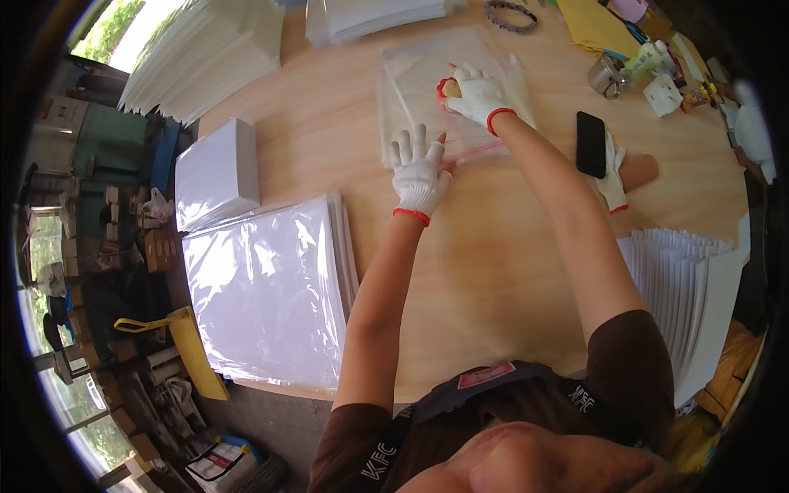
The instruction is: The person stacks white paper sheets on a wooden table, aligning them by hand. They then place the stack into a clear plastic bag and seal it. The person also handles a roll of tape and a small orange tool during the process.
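A clear plastic bag (427, 62) lies flat on the wooden table, with a pinkish strip along its near edge. My left hand (419, 174), in a white knit glove with a red cuff, rests at the bag's near left corner with its fingers spread. Farther in, my right hand (478, 97) wears a matching glove and lies on the bag's right half. Its fingers reach forward, somewhat apart, and the bare thumb points left. Neither hand shows anything gripped. On both gloves, some fingertips are uncovered.
Plastic-wrapped white sheets (263, 287) and a white stack (218, 177) sit left on the table (493, 287). Taller stacks (205, 62) stand behind. At right are a black phone (590, 144), a spare glove (612, 172), a glass mug (606, 76) and upright white sheets (678, 287).
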Available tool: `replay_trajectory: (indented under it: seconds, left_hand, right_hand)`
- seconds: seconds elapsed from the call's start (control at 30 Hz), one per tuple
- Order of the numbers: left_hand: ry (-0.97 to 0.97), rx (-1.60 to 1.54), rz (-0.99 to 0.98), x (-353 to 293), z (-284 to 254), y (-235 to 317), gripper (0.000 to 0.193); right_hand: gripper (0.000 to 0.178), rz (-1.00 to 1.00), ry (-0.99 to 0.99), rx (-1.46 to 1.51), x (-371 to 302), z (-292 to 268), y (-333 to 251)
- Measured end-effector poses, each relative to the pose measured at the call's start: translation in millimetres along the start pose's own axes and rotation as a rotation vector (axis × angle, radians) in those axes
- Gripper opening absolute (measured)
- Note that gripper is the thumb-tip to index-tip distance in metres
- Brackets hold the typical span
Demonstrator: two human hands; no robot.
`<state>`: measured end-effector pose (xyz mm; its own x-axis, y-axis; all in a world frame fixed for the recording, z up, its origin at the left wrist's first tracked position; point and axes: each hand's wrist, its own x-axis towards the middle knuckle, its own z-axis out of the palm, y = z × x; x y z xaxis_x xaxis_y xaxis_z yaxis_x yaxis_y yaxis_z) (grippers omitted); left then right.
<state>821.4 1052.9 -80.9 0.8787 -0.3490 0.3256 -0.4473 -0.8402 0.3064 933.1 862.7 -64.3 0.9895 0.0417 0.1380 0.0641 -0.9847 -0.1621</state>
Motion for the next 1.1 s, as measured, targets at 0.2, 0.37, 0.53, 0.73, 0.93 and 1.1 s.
replay_trajectory:
  seconds: [0.2,0.37,0.53,0.73,0.93,1.1]
  left_hand:
    - [0.046,-0.127,-0.015,-14,9,-15,0.042]
    - [0.271,-0.193,-0.055,-6,3,-14,0.033]
    - [0.419,-0.3,-0.336,-11,15,-42,0.025]
    - [0.166,-0.159,-0.373,-22,-10,-56,0.017]
    - [0.266,-0.148,-0.257,-24,-4,-56,0.018]
    - [0.315,-0.131,-0.24,-24,0,-59,0.014]
  right_hand:
    - [0.055,0.029,0.147,0.106,-10,-16,15]
    - [0.055,0.3,0.254,-0.12,-57,-41,131]
    - [0.057,0.368,-0.011,-0.365,-100,-42,176]
    - [0.08,-0.096,-0.092,-0.066,-94,-38,7]
    - [0.094,-0.107,-0.401,-0.18,-106,-28,-101]
    - [0.061,-0.135,-0.359,-0.129,-97,-12,-77]
